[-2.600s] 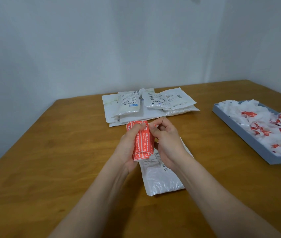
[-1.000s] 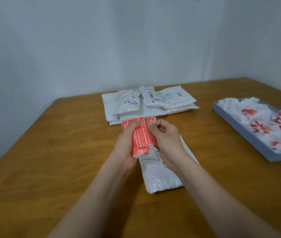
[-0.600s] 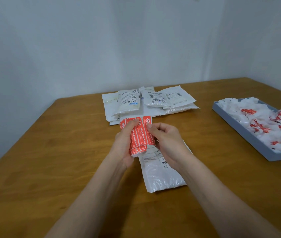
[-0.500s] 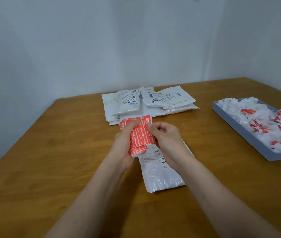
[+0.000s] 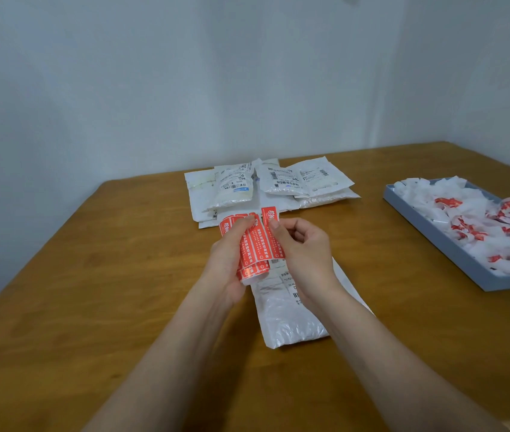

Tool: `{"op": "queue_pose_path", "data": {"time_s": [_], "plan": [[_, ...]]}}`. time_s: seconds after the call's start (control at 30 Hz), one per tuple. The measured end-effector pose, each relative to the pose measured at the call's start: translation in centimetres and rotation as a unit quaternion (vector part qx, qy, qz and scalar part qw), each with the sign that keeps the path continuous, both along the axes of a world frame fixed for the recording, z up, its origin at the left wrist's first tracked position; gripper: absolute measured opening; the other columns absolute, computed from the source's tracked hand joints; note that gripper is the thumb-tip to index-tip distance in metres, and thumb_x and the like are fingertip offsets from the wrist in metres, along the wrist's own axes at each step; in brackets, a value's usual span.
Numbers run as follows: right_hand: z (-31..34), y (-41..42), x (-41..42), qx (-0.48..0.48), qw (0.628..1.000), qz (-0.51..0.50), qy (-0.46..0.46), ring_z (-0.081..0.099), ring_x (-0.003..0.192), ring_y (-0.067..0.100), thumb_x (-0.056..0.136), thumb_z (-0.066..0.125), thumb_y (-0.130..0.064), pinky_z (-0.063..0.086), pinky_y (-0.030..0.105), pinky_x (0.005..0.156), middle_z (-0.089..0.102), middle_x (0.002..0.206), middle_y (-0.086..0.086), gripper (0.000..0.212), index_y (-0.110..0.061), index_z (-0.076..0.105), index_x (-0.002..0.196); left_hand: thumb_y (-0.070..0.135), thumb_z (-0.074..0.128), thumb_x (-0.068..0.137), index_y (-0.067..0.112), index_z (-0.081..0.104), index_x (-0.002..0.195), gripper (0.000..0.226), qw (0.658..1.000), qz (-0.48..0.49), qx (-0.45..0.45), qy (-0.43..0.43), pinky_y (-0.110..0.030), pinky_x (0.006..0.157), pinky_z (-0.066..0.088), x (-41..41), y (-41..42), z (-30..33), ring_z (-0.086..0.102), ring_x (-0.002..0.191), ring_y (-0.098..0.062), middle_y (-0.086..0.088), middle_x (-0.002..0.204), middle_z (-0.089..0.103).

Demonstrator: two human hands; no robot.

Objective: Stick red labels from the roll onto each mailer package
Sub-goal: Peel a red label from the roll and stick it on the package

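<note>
From the head view, our left hand point(image 5: 227, 260) is closed around the label strip point(image 5: 252, 249), steadying it while our right hand point(image 5: 305, 251) pinches one red label point(image 5: 272, 227) at the strip's right edge, likely to peel it. Just beneath lies a mailer point(image 5: 288, 313), mid-table point(image 5: 91, 291), ready to receive it. The mailer pile point(image 5: 266, 185) waits toward the far edge.

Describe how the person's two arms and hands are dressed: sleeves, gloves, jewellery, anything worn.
Both forearms are bare as far as the frame shows, with no sleeves in view. The left hand and right hand wear no gloves, and no rings, watch or bracelets show. Fingernails look short and unpainted.
</note>
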State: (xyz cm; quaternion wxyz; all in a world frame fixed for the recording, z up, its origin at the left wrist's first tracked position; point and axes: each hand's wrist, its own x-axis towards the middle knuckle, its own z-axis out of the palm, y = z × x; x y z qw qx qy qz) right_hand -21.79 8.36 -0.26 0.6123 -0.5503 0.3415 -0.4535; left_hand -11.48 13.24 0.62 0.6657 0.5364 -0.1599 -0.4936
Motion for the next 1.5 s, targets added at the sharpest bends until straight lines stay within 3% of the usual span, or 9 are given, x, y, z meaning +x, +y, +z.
{"op": "queue_pose_path", "data": {"time_s": [0.23,0.47,0.87,1.03,1.2,1.4,1.5], "plan": [[0.1,-0.8,-1.1,0.101,0.984,0.146,0.006,0.063,0.077,0.011,0.095,0.060,-0.024,0.048,0.022,0.067,0.071,0.089,0.004,0.017,-0.009,0.070,0.096,0.037,0.073,0.080,0.012,0.065,0.114,0.043,1.000,0.021,0.002,-0.018,-0.030,0.057,0.053,0.3,0.0,0.5,0.070,0.074,-0.019,-0.007,0.091,0.073],[0.1,-0.9,-0.8,0.039,0.995,0.082,0.030,0.069,0.091,0.022,0.092,0.064,-0.023,0.054,0.038,0.088,0.073,0.096,0.009,0.015,-0.009,0.068,0.096,0.038,0.074,0.080,0.014,0.065,0.115,0.044,0.999,0.028,0.012,-0.025,-0.036,0.066,0.056,0.5,0.2,0.3,0.072,0.087,-0.024,-0.008,0.099,0.074],[0.1,0.2,-0.6,-0.011,1.000,0.010,0.026,0.069,0.088,0.011,0.093,0.062,-0.026,0.056,0.027,0.079,0.072,0.091,-0.003,0.008,-0.021,0.066,0.089,0.037,0.073,0.080,0.014,0.066,0.112,0.039,0.999,0.030,0.018,-0.013,-0.029,0.054,0.052,0.2,-0.1,0.2,0.071,0.075,-0.018,-0.006,0.093,0.075],[-0.2,-0.5,-1.0,0.053,0.995,0.081,-0.001,0.069,0.093,0.018,0.092,0.063,-0.027,0.055,0.031,0.085,0.073,0.098,0.005,0.018,-0.012,0.070,0.100,0.039,0.075,0.078,0.013,0.065,0.114,0.045,0.999,0.036,0.019,-0.029,-0.029,0.055,0.052,0.5,-0.3,0.3,0.071,0.075,-0.019,-0.007,0.094,0.074],[-0.3,-0.9,-1.5,0.080,0.989,0.127,0.014,0.062,0.083,0.013,0.090,0.066,-0.026,0.047,0.022,0.070,0.072,0.102,0.012,0.023,-0.007,0.069,0.103,0.039,0.074,0.080,0.015,0.065,0.110,0.040,0.998,0.042,0.021,-0.034,-0.029,0.053,0.051,0.6,-0.1,0.7,0.070,0.068,-0.016,-0.004,0.086,0.074],[-0.1,-0.9,-1.2,0.033,0.995,0.086,0.026,0.067,0.086,0.018,0.091,0.065,-0.023,0.054,0.029,0.077,0.073,0.096,0.009,0.016,-0.008,0.068,0.097,0.038,0.075,0.078,0.015,0.065,0.114,0.044,0.998,0.047,0.029,-0.032,-0.036,0.066,0.056,0.7,-0.1,0.4,0.072,0.086,-0.024,-0.007,0.097,0.075],[-0.1,-0.8,-1.0,0.012,0.997,0.068,0.035,0.069,0.093,0.022,0.091,0.065,-0.023,0.056,0.036,0.087,0.073,0.095,0.007,0.012,-0.011,0.068,0.093,0.038,0.075,0.079,0.016,0.065,0.111,0.040,0.997,0.055,0.036,-0.033,-0.035,0.063,0.054,0.8,-0.1,0.5,0.072,0.085,-0.022,-0.006,0.097,0.074]]}}
